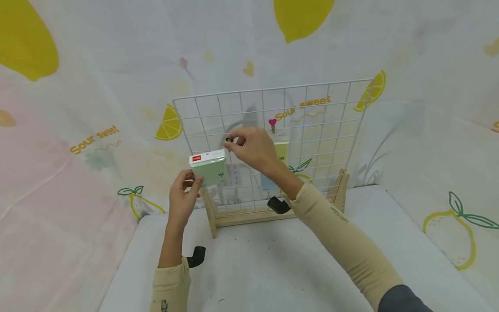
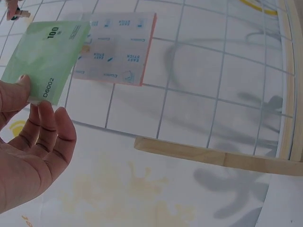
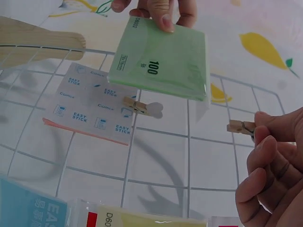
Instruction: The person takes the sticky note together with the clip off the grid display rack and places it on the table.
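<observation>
Between thumb and fingers, my left hand (image 1: 183,195) holds a pack of green sticky notes (image 1: 210,171) in clear wrapping, in front of a white wire grid (image 1: 312,89). The pack is marked 100 and has a white top strip with a red label. Thumb and fingertips of my right hand (image 1: 253,147) pinch a small wooden clothespin (image 3: 240,126), just above and to the right of the pack and apart from it. In the right wrist view, another clothespin (image 3: 137,106) with a pale heart sits on the grid at the edge of an EASY STICK pack (image 3: 90,101).
A yellow sticky-note pack (image 1: 281,149) hangs on the grid below a pink-heart clothespin (image 1: 272,125). Lower down is a blue pack (image 1: 268,182), partly hidden by my right arm. Wooden feet (image 1: 338,190) hold the grid up on a white table (image 1: 249,268).
</observation>
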`<state>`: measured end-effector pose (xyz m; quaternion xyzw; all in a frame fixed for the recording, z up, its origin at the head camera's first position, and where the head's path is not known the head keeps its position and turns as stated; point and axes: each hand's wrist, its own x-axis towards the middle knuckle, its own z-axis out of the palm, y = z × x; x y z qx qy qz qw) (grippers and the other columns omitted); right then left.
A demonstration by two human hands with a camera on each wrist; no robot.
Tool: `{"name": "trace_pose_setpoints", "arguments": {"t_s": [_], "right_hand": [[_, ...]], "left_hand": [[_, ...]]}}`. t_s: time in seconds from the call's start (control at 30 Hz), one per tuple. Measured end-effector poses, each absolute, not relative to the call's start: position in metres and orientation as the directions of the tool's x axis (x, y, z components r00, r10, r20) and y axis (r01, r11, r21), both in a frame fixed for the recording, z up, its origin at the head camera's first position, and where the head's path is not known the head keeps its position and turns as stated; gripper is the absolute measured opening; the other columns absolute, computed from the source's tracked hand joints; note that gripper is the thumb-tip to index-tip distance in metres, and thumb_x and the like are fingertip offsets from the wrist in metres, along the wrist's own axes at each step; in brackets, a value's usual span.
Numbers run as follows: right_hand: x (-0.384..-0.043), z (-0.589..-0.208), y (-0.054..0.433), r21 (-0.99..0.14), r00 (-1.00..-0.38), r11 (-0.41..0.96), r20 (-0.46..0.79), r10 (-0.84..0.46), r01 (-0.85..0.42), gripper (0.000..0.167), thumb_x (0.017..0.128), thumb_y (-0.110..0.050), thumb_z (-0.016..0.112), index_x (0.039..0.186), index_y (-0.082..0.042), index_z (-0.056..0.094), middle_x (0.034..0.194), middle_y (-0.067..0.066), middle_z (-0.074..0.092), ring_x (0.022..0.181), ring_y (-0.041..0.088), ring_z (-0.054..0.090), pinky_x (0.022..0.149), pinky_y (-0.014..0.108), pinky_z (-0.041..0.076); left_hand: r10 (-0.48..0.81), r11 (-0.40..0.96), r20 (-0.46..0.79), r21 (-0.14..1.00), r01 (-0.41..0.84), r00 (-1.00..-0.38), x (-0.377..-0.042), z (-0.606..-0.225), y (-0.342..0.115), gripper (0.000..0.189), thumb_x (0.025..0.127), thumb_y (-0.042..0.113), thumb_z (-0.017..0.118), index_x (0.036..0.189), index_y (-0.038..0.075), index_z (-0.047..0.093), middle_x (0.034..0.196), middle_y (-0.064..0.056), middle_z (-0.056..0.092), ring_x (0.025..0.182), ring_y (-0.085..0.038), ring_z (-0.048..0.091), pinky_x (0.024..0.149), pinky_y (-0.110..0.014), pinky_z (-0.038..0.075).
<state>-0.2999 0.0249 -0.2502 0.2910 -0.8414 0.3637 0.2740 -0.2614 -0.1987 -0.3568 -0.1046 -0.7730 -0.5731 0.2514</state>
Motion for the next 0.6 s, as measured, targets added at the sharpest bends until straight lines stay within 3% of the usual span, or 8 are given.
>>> {"name": "trace_pose_setpoints", "arguments": {"t_s": [0.27, 0.6], "right_hand": [[-0.297, -0.263, 0.032, -0.461, -0.668, 0.539, 0.686, -0.289, -0.705, 0.018, 0.089, -0.026, 0.075, 0.099, -0.010, 0.076, 0.064, -0.004, 0.063, 0.053, 0.010, 0.051, 0.047, 0.025, 0.035], [-0.290, -0.274, 0.043, -0.463, -0.657, 0.515, 0.693, -0.296, -0.721, 0.017, 0.088, -0.024, 0.076, 0.097, -0.010, 0.075, 0.061, -0.007, 0.061, 0.049, 0.009, 0.049, 0.044, 0.026, 0.031]], "left_hand": [[-0.135, 0.352, 0.476, 0.843, 0.407, -0.869, -0.233, -0.336, -0.187, 0.023, 0.097, 0.002, 0.061, 0.118, -0.007, 0.057, 0.099, -0.015, 0.054, 0.086, -0.023, 0.054, 0.061, -0.021, 0.049], [-0.164, 0.351, 0.458, 0.855, 0.382, -0.874, -0.224, -0.338, -0.189, 0.024, 0.097, 0.001, 0.060, 0.119, -0.007, 0.056, 0.102, -0.016, 0.055, 0.087, -0.024, 0.055, 0.063, -0.019, 0.049]]}}
